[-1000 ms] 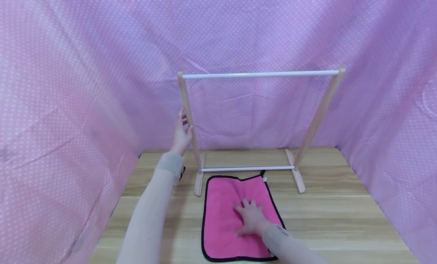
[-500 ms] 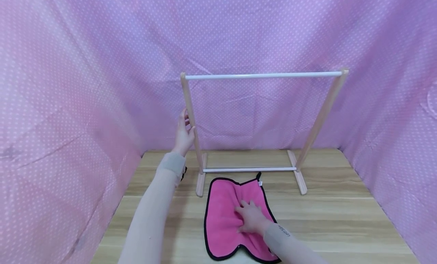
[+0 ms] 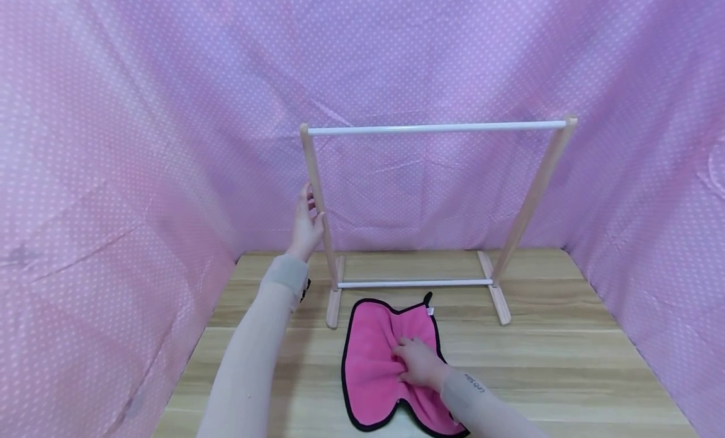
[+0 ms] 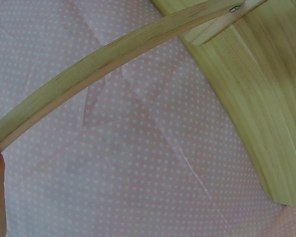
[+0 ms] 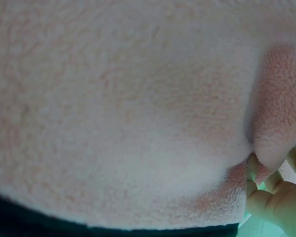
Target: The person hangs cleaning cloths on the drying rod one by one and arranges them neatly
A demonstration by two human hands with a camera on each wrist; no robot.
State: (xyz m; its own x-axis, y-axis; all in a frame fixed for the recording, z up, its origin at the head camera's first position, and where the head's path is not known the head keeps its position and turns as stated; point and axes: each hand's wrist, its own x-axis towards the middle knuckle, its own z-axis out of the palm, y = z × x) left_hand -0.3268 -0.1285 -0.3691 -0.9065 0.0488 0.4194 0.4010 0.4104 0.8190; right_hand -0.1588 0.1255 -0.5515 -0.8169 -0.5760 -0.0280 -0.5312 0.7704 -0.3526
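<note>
A pink fleecy towel (image 3: pixel 370 362) with black edging, a small white label and a black hanging loop lies on the table. Its middle is bunched into folds where my right hand (image 3: pixel 421 364) grips it with curled fingers. The right wrist view shows the pile of the towel (image 5: pixel 138 123) close up, a fold rising beside the thumb and fingers (image 5: pixel 278 200). Behind the towel stands a wooden rack (image 3: pixel 535 196) with two white crossbars. My left hand (image 3: pixel 306 227) holds its left post partway up, thumb on the near side. Only a thumb shows in the left wrist view.
The wood-grain table (image 3: pixel 555 375) extends to both sides of the towel. The rack's feet (image 3: pixel 334 307) rest near the back of it. Pink polka-dot cloth (image 3: pixel 419 60) hangs round the back and sides.
My right hand's spread fingers have drawn together and gathered the towel's middle, so its near and far edges have pulled inward. The left hand stays on the post.
</note>
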